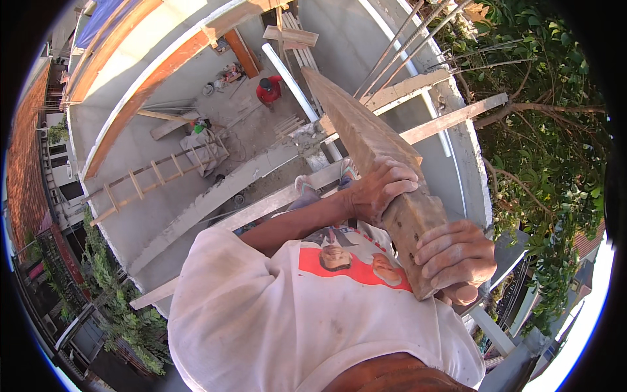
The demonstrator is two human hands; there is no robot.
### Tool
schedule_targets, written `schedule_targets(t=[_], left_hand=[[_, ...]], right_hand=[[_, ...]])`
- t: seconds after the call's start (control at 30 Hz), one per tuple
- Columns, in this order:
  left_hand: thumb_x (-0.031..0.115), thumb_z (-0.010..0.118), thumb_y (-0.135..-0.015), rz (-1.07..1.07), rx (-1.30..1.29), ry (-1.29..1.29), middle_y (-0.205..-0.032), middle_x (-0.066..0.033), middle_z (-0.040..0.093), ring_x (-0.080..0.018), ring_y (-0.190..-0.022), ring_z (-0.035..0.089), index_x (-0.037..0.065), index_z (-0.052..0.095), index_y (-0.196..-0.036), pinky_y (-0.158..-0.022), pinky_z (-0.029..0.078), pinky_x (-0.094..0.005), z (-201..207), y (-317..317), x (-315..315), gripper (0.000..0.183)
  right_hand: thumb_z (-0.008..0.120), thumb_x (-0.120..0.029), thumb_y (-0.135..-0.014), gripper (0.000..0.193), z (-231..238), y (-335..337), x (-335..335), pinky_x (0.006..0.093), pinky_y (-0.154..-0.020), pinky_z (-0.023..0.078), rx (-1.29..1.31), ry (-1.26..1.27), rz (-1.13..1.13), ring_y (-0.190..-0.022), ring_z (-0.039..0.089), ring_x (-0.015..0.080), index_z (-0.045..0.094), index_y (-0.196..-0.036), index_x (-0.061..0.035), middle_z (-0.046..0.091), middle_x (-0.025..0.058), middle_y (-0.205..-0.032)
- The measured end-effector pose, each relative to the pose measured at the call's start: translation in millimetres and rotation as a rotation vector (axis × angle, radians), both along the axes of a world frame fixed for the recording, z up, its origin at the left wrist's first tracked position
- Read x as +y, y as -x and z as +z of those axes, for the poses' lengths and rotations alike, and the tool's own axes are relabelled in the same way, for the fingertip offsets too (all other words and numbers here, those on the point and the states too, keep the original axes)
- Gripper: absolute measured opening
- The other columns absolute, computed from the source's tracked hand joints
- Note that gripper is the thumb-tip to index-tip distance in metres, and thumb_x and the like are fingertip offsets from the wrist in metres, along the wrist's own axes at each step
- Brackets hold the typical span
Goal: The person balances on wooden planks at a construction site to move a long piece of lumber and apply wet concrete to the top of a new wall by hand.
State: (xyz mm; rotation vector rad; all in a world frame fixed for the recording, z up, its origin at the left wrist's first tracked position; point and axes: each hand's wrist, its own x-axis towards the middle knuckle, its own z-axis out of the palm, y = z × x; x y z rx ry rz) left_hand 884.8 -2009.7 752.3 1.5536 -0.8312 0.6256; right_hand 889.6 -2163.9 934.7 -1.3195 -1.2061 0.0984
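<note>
A long, thick wooden beam (369,134) slants up and away from my chest, its far end reaching out over the drop. My left hand (386,186) is closed over the beam's upper side partway along. At the near end my right hand (457,255) wraps round the beam, the thumb at its lower end. Below the beam, my feet (308,185) in sandals rest near a narrow light plank (268,206) that spans the structure. Another plank (454,119) passes behind the beam toward the right wall.
A rough concrete beam (215,204) crosses the room. Far below are a person in red (268,91) and a person with green headwear (201,130). A wooden ladder (157,173) leans at left. Steel bars (408,42) rise ahead; leafy branches (542,130) stand right.
</note>
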Motion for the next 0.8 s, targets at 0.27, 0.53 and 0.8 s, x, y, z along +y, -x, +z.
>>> schedule_targets(t=[0.27,0.53,0.8], left_hand=[[0.035,0.083,-0.071,-0.138,0.094,-0.094,-0.128,-0.015,0.054,-0.0334,-0.115,0.056,0.008,0.043,-0.132,-0.095,0.038,-0.0496,12.8,15.4,4.7,0.078],[0.035,0.078,-0.068,-0.175,0.07,-0.123,-0.128,-0.0119,0.056,-0.0311,-0.116,0.055,0.009,0.046,-0.13,-0.098,0.036,-0.0509,-1.7,23.9,-8.3,0.075],[0.024,0.082,-0.061,-0.184,0.024,-0.15,-0.122,-0.0121,0.057,-0.0322,-0.109,0.058,0.006,0.047,-0.125,-0.094,0.039,-0.0486,10.3,10.8,-2.4,0.075]], right_hand=[[0.043,-0.053,-0.104,0.062,-14.6,31.9,-6.2,0.0415,-0.059,0.061,0.122,-0.074,-0.111,-0.057,0.07,0.0238,0.063,-0.069,-0.0053,0.067,0.0079,-0.066],[0.043,-0.054,-0.103,0.063,-21.1,43.1,-18.4,0.0413,-0.059,0.061,0.175,-0.042,-0.145,-0.057,0.07,0.0237,0.061,-0.068,-0.0055,0.066,0.0075,-0.065],[0.035,-0.058,-0.104,0.064,-8.1,23.3,-12.8,0.0417,-0.06,0.061,0.13,0.01,-0.055,-0.057,0.069,0.0226,0.058,-0.072,-0.0068,0.064,0.0069,-0.065]])
